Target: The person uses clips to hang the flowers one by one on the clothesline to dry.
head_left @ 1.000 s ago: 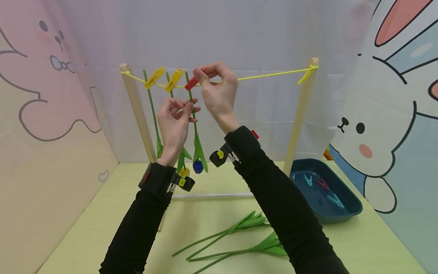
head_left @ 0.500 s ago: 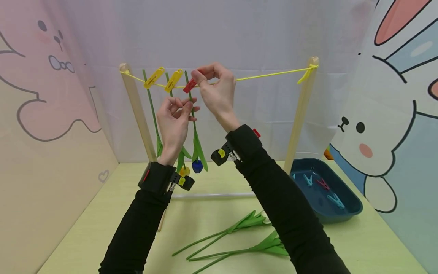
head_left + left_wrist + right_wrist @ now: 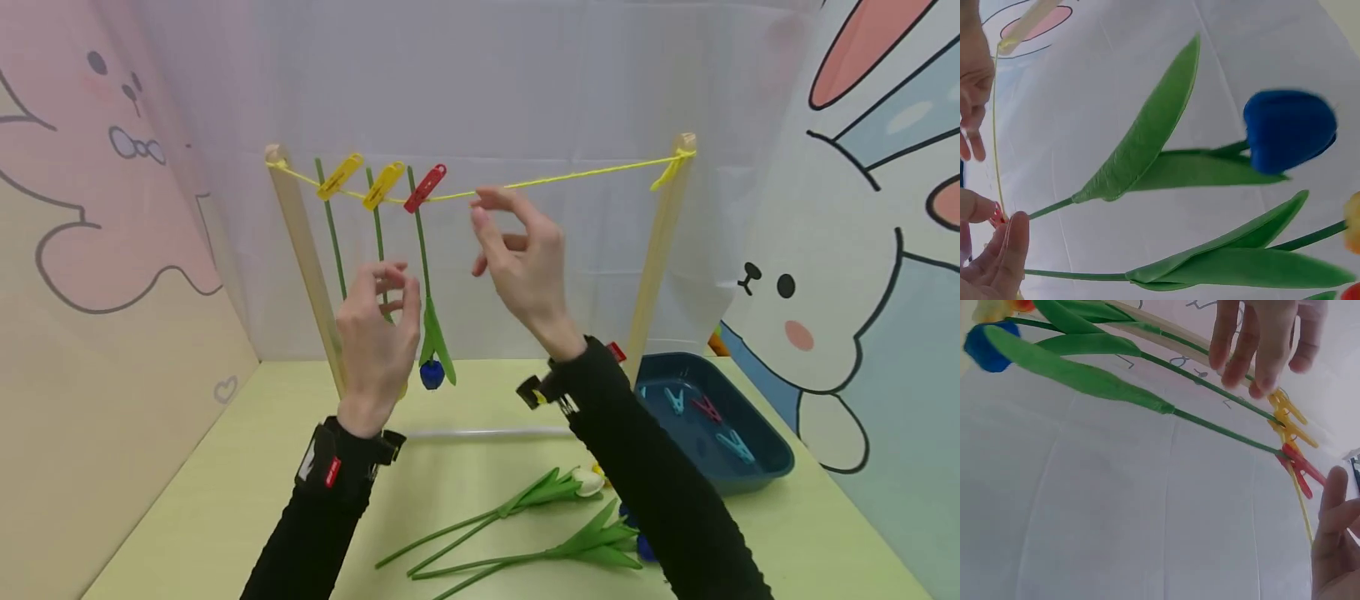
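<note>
Both hands have let go and drawn back: the right hand (image 3: 521, 258) has left the red peg (image 3: 424, 188), the left hand (image 3: 377, 333) the stem, and both hang loosely curled, gripping nothing. That peg now pins the blue tulip (image 3: 432, 373) to the yellow string (image 3: 570, 176) above the table's far edge. If its bite is shallow, the stem could slip free.
</note>
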Tool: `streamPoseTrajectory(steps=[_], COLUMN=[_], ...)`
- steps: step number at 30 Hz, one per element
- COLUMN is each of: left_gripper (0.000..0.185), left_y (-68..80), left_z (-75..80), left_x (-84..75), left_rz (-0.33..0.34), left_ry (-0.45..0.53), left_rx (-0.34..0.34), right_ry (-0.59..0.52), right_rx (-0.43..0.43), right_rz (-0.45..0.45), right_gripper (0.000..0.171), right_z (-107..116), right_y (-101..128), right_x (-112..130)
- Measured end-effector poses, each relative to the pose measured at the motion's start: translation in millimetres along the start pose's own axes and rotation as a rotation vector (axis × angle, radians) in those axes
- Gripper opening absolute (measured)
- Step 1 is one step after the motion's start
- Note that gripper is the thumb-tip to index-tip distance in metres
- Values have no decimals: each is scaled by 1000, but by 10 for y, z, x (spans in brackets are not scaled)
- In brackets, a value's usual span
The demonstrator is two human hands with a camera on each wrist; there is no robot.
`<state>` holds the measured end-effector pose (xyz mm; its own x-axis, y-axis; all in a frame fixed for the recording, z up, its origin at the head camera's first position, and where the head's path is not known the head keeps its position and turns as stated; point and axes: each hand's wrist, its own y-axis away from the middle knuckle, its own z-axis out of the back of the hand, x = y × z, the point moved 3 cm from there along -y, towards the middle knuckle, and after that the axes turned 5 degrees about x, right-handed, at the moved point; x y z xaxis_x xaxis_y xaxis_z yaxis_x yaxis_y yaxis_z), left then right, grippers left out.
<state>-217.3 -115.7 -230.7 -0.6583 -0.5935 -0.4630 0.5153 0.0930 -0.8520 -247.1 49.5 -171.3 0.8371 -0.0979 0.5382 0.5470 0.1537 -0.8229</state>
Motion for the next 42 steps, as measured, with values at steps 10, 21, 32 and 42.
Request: streamPoseTrajectory(steps=[10, 21, 32, 42], left_gripper=[9, 16, 16, 17], left_y=[990, 1692, 1934, 1970], left_z=[-229, -450, -503, -529], left_x=[287, 717, 831, 810], left_rz=[151, 366, 510, 525], left_ry=[27, 132, 179, 192], left_rx=[576, 1121, 1325, 1363], right_ry=[80, 170, 376, 548], right_rx=[326, 296, 41, -110], right_rz=[-398, -444, -275, -394], right_gripper=[26, 35, 9, 4], right_z=[543, 1005, 1411, 2111], right_y=[1340, 1964, 2115, 2380], right_x=[-514, -765, -925, -1280])
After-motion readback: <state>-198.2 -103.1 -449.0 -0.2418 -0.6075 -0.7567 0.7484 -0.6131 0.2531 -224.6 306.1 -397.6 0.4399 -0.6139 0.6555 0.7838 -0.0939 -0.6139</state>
